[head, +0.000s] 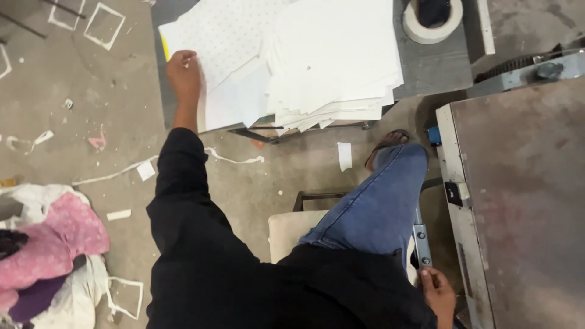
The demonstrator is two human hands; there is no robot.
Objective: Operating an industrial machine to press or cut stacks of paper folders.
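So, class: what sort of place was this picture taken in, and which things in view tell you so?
Probably a small workshop or factory floor. A flat metal machine bed stands beside the seated person, stacks of white sheets lie on a low table, and paper scraps litter the bare concrete floor.

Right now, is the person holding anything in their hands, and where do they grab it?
The left hand rests on the white paper sheets at their left edge. The right hand touches a grey metal bar at its near end.
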